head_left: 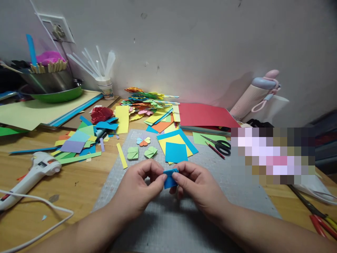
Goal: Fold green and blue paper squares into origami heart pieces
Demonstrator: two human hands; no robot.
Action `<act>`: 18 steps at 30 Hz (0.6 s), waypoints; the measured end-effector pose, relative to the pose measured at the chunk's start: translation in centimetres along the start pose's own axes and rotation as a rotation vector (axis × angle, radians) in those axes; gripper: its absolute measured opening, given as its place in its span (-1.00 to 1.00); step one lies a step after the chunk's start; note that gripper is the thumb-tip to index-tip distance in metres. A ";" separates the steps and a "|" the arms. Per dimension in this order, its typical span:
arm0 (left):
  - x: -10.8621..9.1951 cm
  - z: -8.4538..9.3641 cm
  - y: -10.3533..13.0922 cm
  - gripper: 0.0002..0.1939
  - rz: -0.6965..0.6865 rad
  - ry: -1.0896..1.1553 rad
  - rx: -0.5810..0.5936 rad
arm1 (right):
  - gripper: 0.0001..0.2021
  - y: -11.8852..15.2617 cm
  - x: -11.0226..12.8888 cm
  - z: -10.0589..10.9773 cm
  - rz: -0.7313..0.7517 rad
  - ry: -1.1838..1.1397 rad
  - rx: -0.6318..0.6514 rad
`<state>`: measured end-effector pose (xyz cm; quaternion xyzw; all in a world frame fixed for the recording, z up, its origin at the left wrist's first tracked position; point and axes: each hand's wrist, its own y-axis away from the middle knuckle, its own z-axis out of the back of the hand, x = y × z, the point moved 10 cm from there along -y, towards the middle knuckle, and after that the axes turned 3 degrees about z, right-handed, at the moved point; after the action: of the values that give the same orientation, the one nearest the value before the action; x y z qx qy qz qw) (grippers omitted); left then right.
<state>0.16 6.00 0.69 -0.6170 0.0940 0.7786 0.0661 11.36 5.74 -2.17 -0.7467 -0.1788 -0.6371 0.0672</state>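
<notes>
Find small blue paper [170,179] just below centre frame, pinched by left hand [143,184] and right hand [198,181], with each grip narrow and closed on an edge. Cannot make out the far side of either grip, behind the paper. Note pixelated patch [272,156] at right, unreadable; glue gun [31,180] on desk [86,184], cropped at left; red-handled tool [317,223], cropped at lower right.

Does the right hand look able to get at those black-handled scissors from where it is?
Probably yes: between the right hand and the scissors lie only the mat and a slim red pencil. That hand is holding blue paper, though.
</notes>
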 end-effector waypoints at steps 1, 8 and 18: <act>0.0 -0.3 0.0 -0.86 -0.005 0.004 0.019 | -0.77 -0.1 -0.2 0.0 -0.015 -0.006 0.006; 1.4 -2.3 0.2 -0.85 0.106 0.112 0.222 | -0.73 0.0 -1.2 -0.5 -0.103 0.001 0.046; 1.0 -2.2 0.5 -0.79 0.108 -0.063 0.245 | -0.72 0.6 -1.8 -1.2 -0.158 0.041 0.113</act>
<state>1.86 4.97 -0.76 -0.5736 0.2194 0.7826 0.1020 10.20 4.45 -3.65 -0.7119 -0.2716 -0.6446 0.0625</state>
